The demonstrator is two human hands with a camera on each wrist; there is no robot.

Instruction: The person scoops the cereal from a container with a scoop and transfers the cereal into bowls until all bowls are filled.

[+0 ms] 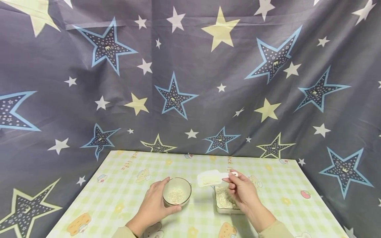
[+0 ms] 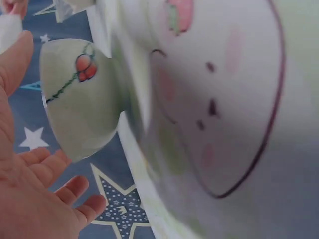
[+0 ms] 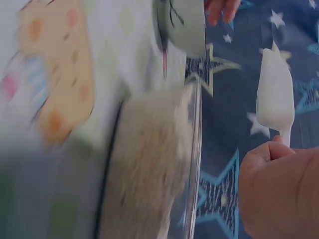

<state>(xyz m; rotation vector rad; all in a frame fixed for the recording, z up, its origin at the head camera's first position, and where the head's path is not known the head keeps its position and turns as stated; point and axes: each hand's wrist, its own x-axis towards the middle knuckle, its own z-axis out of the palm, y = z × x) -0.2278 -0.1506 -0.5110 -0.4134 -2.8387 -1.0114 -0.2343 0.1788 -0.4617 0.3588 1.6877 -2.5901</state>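
Head: left hand, lower centre, cups the bowl between thumb and fingers; pale grains inside. Right hand, lower right of centre, pinches the white scoop, raised near the grain-filled container.

Left wrist: bowl upper left, red motif on its wall; fingers spread beside it.

Right wrist: scoop upper right, hand lower right, container lower centre, bowl at top.
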